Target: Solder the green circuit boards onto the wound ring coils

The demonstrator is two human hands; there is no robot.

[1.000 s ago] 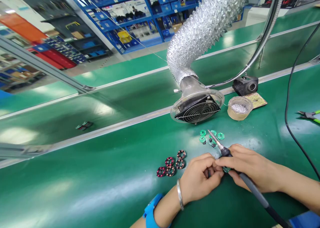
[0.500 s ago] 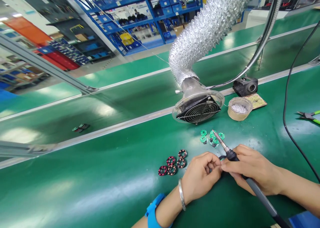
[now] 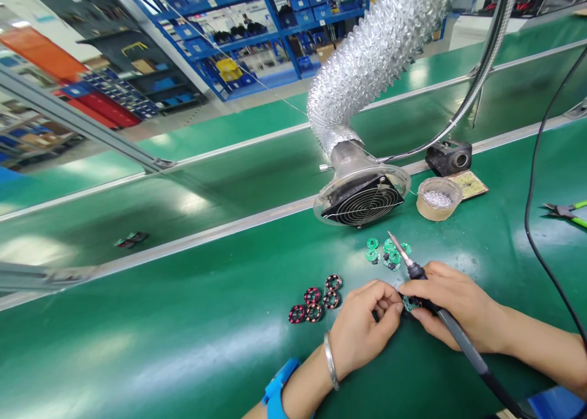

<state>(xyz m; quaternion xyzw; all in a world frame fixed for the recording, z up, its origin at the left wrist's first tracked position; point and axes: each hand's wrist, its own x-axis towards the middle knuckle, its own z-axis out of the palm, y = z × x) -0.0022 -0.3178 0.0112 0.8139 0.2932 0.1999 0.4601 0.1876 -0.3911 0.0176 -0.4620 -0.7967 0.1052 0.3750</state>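
My right hand is wrapped round a soldering iron, whose tip points up and away from me. Its fingertips also touch a small round part with a green circuit board, partly hidden by my fingers. My left hand pinches that part's left edge between thumb and fingers. Beyond my hands lies a loose cluster of small green ring-shaped circuit boards. Left of my left hand, several dark rings with copper and red windings lie flat on the green table.
A fume extractor on a silver duct hangs over the table. Behind my right hand stand a tub of metal shavings, a soldering iron holder and a yellow sponge. Green-handled cutters and a black cable lie right.
My right fingers have shifted around the small round part, so more of its green board shows. The soldering iron has tilted slightly, its tip moving a little up and left.
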